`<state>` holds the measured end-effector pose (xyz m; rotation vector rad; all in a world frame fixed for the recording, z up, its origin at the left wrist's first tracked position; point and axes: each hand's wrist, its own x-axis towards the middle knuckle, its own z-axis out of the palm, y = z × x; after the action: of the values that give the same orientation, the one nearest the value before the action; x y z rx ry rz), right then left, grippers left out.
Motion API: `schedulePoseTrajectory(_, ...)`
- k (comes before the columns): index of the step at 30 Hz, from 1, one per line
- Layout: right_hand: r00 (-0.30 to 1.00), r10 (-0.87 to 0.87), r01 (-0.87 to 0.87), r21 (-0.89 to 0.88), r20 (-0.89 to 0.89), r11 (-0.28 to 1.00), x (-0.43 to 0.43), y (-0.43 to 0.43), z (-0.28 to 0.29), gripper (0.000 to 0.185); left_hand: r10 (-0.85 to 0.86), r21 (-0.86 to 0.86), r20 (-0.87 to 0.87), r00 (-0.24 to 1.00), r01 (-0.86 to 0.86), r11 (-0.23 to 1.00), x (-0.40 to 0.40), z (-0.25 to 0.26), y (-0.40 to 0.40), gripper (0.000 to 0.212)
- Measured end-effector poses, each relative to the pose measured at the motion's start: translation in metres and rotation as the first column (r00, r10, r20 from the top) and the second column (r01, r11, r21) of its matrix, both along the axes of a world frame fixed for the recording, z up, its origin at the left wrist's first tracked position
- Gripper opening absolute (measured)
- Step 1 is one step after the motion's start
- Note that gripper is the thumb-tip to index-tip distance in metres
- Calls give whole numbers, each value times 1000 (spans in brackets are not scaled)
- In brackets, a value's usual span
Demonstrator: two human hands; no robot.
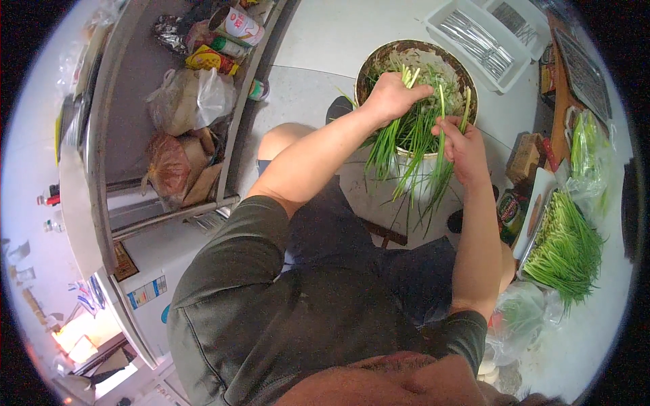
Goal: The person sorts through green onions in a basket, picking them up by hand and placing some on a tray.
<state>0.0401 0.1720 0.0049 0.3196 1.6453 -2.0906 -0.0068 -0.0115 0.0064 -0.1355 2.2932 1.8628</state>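
My left hand (393, 99) is closed around a bunch of garlic chives (388, 147), their pale cut ends rising above the fist. The long green leaves droop over the near rim of a round bucket (465, 76). My right hand (461, 144) pinches a few separate chive stalks (442, 104) between thumb and fingers, just right of the bunch. Pale and green trimmings (439, 68) lie inside the bucket, whose inner wall is stained brown. Both hands are over its near side, and the leaves partly hide its outer wall.
A white divided tray (513, 76) holding metal utensils is on the floor beyond the bucket. At right, a large pile of chives (563, 248) lies near bagged green vegetables (584, 142) and a cardboard box (525, 157). A shelf (124, 96) at left bears plastic bags (177, 101) and a can (244, 25).
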Motion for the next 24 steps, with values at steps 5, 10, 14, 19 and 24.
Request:
schedulePoseTrajectory(5, 1000, -28, 28, 62, 11, 998, -1, -4, -1, 24, -51, -108, 2, 999, 50, 993, 0, 3, 1, 26)
schedulePoseTrajectory(10, 1000, 0, 1, 55, -26, 998, -1, -7, -4, 21, -141, 161, 116, 983, 121, 979, 2, 0, 4, 18)
schedulePoseTrajectory(14, 998, 42, -38, 71, -48, 997, 1, -13, -4, 22, -189, 254, 107, 976, 157, 954, 4, -7, 8, 20)
schedulePoseTrajectory(19, 998, 45, -40, 97, -49, 994, 2, -18, -2, 24, -177, 148, 134, 975, 157, 977, 5, 5, 8, 29)
schedulePoseTrajectory(24, 993, 101, -93, 116, -67, 989, 2, -17, -16, 17, -263, 254, 34, 964, 246, 935, 11, 3, 14, 20)
